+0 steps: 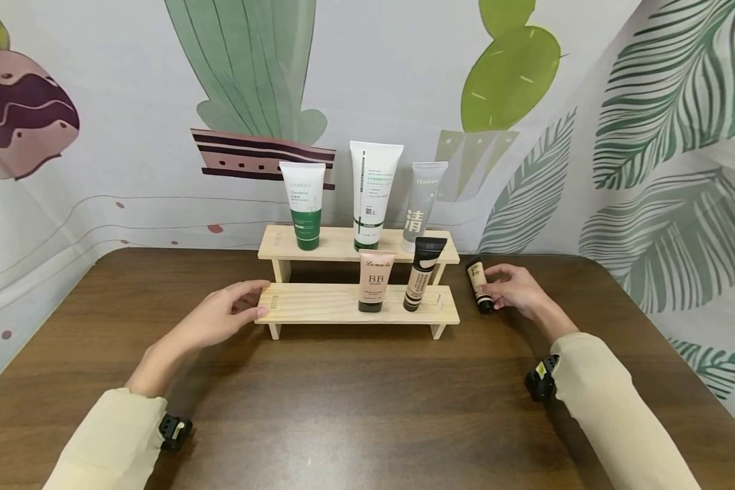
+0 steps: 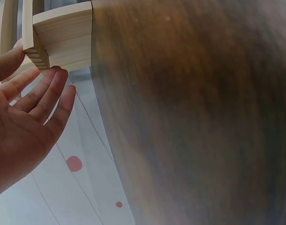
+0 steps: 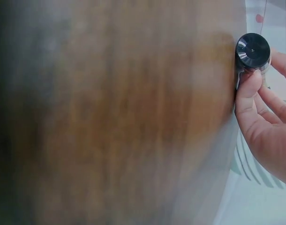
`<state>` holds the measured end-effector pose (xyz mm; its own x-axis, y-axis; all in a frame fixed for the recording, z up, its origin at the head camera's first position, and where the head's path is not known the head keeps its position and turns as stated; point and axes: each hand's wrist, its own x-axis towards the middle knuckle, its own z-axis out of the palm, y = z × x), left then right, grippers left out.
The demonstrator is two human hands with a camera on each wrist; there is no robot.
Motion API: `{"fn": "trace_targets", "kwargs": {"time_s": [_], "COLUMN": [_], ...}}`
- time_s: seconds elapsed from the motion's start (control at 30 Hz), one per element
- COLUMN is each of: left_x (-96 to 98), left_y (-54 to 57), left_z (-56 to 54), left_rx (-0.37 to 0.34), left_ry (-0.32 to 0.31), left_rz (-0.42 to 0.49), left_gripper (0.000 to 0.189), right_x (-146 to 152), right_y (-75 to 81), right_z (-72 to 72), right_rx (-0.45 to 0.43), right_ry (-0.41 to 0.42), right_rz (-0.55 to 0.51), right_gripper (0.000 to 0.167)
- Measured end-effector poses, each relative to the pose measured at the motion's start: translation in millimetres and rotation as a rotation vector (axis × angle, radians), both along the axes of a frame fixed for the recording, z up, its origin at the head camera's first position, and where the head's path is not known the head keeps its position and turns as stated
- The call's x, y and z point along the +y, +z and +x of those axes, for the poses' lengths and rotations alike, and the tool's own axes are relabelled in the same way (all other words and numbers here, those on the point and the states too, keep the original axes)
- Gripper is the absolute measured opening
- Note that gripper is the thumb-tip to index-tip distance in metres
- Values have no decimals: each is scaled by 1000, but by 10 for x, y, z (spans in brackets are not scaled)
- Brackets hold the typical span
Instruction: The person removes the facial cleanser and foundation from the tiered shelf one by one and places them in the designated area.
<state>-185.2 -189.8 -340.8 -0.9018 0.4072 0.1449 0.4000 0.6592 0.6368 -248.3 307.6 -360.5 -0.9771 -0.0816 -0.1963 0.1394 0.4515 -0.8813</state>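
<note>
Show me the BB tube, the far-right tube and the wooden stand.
BB tube (image 1: 376, 279), head view: label on its front.
Far-right tube (image 3: 253, 50), right wrist view: end of its black cap.
Wooden stand (image 1: 318, 301), head view: lower shelf's top.

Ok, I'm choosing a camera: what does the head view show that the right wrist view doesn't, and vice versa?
Head only: two-tier wooden stand, five cosmetic tubes on it, left grip at its end. Right wrist only: the black cap of the small beige tube squarely end-on. Both: right grip holding that tube, brown tabletop, printed backdrop.
</note>
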Motion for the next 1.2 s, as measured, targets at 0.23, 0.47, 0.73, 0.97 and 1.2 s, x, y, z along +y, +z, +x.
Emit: {"fn": "trace_targets", "kwargs": {"time_s": [0.23,0.47,0.73,0.97,1.2], "left_x": [8,1,7,13,8], "left_y": [13,16,23,27,19], "left_z": [5,4,10,14,12], "left_rx": [5,-1,-3,-4,-6], "left_ry": [3,3,1,1,3], "left_rz": [-6,-7,-2,0,0], "left_gripper": [42,43,42,42,42], "right_x": [-17,17,49,67,130], "right_y": [33,32,57,108,131], "right_z": [-9,-4,52,113,151], "right_rx": [4,15,34,40,50], "right_ry": [-13,-11,3,34,89], "right_rz": [6,42,63,69,85], "right_gripper": [52,55,56,57,58]}}
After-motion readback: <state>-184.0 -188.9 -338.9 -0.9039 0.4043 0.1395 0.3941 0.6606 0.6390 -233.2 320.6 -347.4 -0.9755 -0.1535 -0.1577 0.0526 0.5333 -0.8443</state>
